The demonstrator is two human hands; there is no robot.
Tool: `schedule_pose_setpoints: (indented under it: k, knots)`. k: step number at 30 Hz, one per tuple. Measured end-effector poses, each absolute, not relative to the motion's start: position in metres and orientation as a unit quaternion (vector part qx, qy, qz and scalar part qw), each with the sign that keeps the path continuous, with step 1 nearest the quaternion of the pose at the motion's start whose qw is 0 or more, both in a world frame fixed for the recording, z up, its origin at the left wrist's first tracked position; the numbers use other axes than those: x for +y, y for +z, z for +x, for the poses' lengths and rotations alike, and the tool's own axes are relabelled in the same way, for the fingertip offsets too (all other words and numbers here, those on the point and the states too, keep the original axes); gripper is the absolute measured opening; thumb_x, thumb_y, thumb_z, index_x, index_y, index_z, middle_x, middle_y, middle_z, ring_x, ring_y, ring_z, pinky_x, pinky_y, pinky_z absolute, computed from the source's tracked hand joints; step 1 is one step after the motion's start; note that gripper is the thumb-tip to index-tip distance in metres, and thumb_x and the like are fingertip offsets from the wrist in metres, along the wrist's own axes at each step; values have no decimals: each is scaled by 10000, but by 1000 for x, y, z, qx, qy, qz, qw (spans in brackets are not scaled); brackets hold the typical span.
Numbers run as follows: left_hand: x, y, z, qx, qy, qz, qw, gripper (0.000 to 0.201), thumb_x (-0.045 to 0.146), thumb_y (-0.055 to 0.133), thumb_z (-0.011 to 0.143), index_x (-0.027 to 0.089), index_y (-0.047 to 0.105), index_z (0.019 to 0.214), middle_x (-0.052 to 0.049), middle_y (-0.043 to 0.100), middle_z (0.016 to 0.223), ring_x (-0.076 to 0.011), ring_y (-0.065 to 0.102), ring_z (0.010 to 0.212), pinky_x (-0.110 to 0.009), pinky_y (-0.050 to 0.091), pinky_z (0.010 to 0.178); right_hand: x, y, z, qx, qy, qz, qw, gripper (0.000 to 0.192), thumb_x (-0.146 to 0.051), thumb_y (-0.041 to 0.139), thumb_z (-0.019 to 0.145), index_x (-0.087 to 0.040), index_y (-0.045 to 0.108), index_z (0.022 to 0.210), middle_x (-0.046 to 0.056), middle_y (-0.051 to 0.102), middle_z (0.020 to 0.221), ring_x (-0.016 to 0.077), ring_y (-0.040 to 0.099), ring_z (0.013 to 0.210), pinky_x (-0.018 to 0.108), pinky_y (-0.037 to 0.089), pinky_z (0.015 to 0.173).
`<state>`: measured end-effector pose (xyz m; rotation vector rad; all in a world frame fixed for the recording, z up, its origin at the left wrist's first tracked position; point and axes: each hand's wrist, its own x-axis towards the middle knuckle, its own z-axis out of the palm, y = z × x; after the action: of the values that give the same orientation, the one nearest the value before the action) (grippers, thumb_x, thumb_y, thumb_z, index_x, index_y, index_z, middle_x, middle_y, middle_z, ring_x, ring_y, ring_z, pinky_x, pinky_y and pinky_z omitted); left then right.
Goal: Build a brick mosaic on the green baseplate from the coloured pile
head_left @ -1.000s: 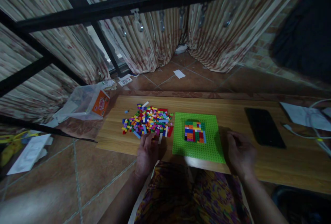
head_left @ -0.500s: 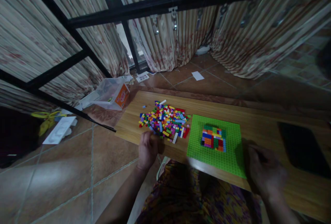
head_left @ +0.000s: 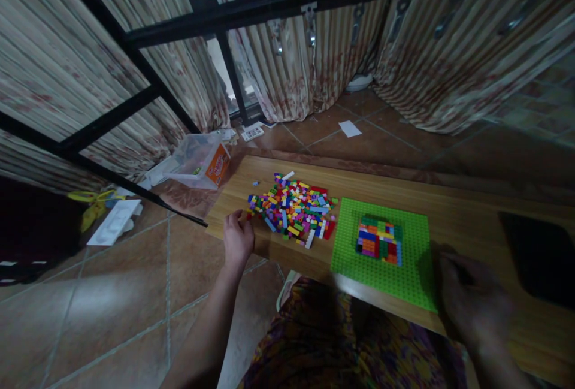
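Observation:
A heap of small coloured bricks (head_left: pixel 294 209) lies on a low wooden board (head_left: pixel 458 215). Right of the heap sits a green baseplate (head_left: pixel 404 269) with a small multicoloured block of bricks (head_left: pixel 380 239) built on it. My left hand (head_left: pixel 238 240) rests at the board's near left edge, just left of the heap, fingers curled; I cannot see anything in it. My right hand (head_left: pixel 476 302) hovers by the baseplate's right edge, fingers bent loosely, dark and blurred.
A clear plastic box with an orange label (head_left: pixel 202 161) lies on its side past the board's left end. A dark flat object (head_left: pixel 539 257) lies on the board at right. Black metal bars (head_left: pixel 148 92), curtains and scattered papers surround the tiled floor.
My left hand has slid left, from the heap's near edge to the board's left corner. The view has swung left, and my right hand stays beside the baseplate.

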<state>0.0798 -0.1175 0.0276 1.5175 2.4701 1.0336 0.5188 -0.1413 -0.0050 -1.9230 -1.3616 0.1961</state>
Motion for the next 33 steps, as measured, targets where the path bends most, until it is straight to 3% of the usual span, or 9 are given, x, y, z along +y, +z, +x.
schedule_pose_setpoints:
  k: [5, 14, 20, 23, 28, 33]
  knots:
    - [-114, 31, 97, 758, 305, 569, 93, 277, 270, 546, 846, 196, 640, 1096, -87, 613, 1094, -190, 645, 855, -336, 540, 829, -139, -4, 516, -541, 65, -755, 366, 310, -501, 501, 820, -259, 688, 873, 135, 687, 993, 349, 657, 919, 487, 504, 782]
    - [-91, 25, 113, 739, 235, 628, 68, 214, 289, 509, 869, 192, 683, 946, -101, 686, 935, -262, 638, 945, -394, 512, 878, -137, -3, 512, -556, 64, -737, 379, 345, -478, 463, 855, -208, 678, 864, 139, 691, 957, 311, 654, 892, 453, 512, 805]
    - [-90, 36, 117, 732, 287, 613, 82, 244, 311, 497, 872, 199, 683, 982, -89, 702, 953, -241, 651, 882, -381, 526, 827, -136, -4, 510, -547, 73, -734, 397, 358, -477, 466, 875, -191, 682, 880, 117, 689, 959, 262, 645, 897, 423, 513, 819]
    - [-93, 43, 136, 703, 354, 596, 156, 266, 337, 538, 858, 186, 680, 1024, -79, 708, 994, -206, 660, 852, -348, 537, 809, -136, -2, 509, -555, 74, -725, 401, 353, -461, 459, 890, -187, 682, 888, 109, 688, 942, 247, 645, 880, 407, 513, 810]
    - [-94, 44, 195, 609, 427, 559, 366, 240, 360, 618, 806, 180, 710, 934, -61, 729, 925, -186, 672, 840, -319, 550, 776, -135, -1, 509, -557, 80, -721, 405, 336, -455, 459, 893, -203, 682, 880, 108, 680, 949, 266, 645, 893, 430, 510, 820]
    - [-80, 38, 248, 547, 420, 511, 512, 210, 322, 683, 748, 173, 727, 889, -31, 725, 827, -160, 657, 779, -290, 531, 743, -134, 0, 507, -553, 82, -715, 419, 325, -444, 466, 891, -204, 682, 861, 110, 677, 923, 260, 634, 894, 422, 503, 829]
